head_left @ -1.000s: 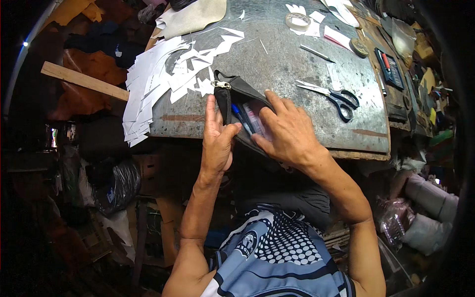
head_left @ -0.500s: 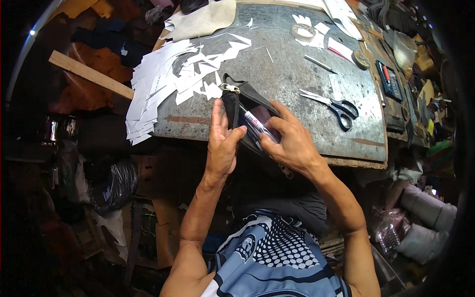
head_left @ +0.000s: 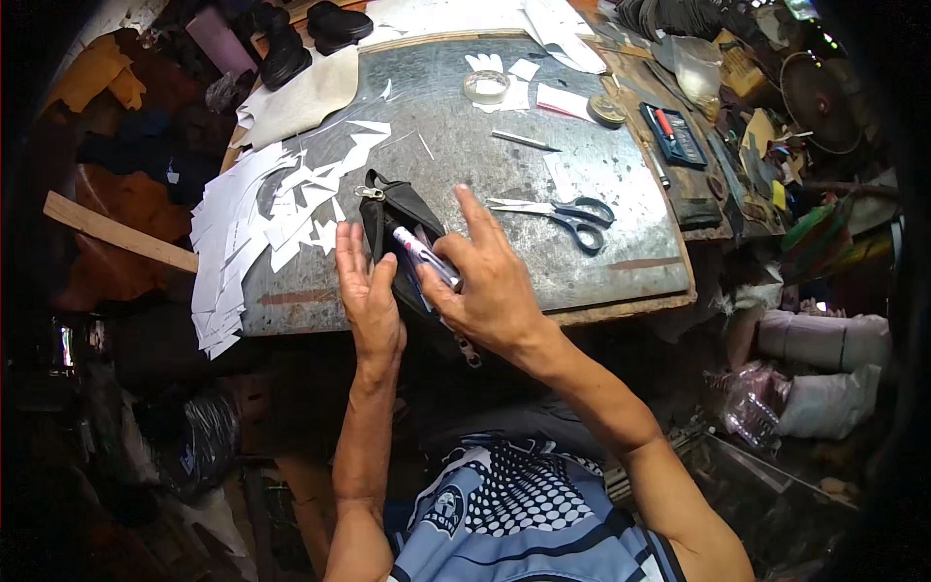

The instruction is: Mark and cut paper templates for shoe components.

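Note:
A black zip pouch (head_left: pixel 413 201) gapes at the table's near edge, its metal zip pull toward the far end. My left hand (head_left: pixel 371 306) supports its left side, fingers straight along the outside and thumb at the opening's edge. Inside the mouth lies a white marker pen (head_left: pixel 419 254) with a dark end, among other contents too dark to make out. The thumb and bent fingers of my right hand (head_left: pixel 497 291) close around the marker's near end, while the index finger sticks out past the pouch. Scissors (head_left: pixel 572 215) with dark blue handles lie just right of that hand.
Cut white paper pieces (head_left: pixel 233 233) heap on the metal-topped table (head_left: pixel 407 121) at left. Toward the back right are a craft knife (head_left: pixel 524 141), a tape roll (head_left: pixel 487 87), a round tin (head_left: pixel 607 111) and a calculator (head_left: pixel 674 136). A wooden strip (head_left: pixel 121 231) juts out left.
My view has swung so the table sits further left and lower. My right index finger has lifted off the pouch's edge and straightened. The pouch and marker remain between my hands.

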